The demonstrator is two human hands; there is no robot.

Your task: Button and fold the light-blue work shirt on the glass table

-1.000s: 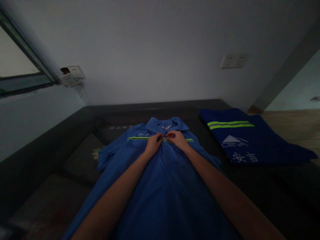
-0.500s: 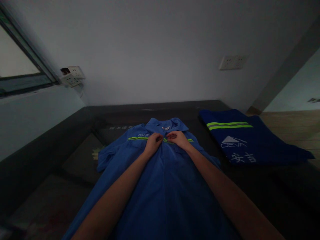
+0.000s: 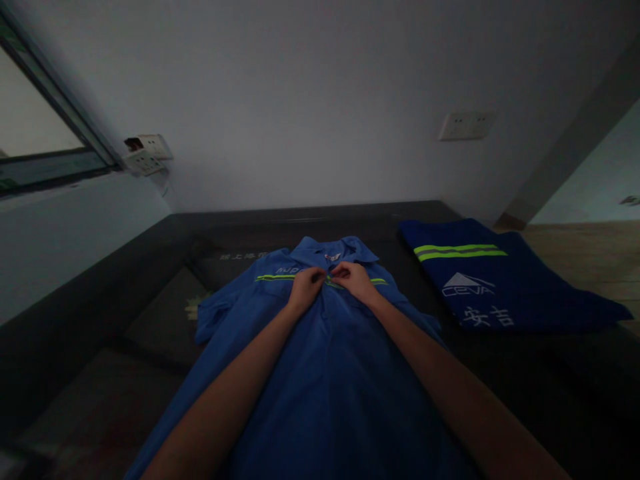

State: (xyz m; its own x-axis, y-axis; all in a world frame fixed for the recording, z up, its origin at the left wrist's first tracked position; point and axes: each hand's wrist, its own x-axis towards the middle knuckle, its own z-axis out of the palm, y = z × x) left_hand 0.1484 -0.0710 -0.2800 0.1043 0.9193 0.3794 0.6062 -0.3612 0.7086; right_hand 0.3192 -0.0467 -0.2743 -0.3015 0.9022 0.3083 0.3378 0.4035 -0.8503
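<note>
A blue collared work shirt [image 3: 310, 353] lies spread on the dark table, its collar at the far end and a yellow-green reflective stripe across the chest. My left hand [image 3: 309, 285] pinches the front edge of the shirt just left of the centre opening, below the collar. Close by on the right, my right hand [image 3: 353, 279] pinches the other front edge at the same height. The fingertips nearly meet at the stripe. Whether a button sits between them is too small and dark to tell.
A darker blue folded garment [image 3: 465, 277] with a reflective stripe and white lettering lies to the right on the dark table [image 3: 280, 230]. A wall socket [image 3: 467, 125] is behind it. More sockets [image 3: 147, 157] hang by the window at the left.
Both hands stay at the shirt's front opening, with only slight finger movement. The view has shifted very slightly.
</note>
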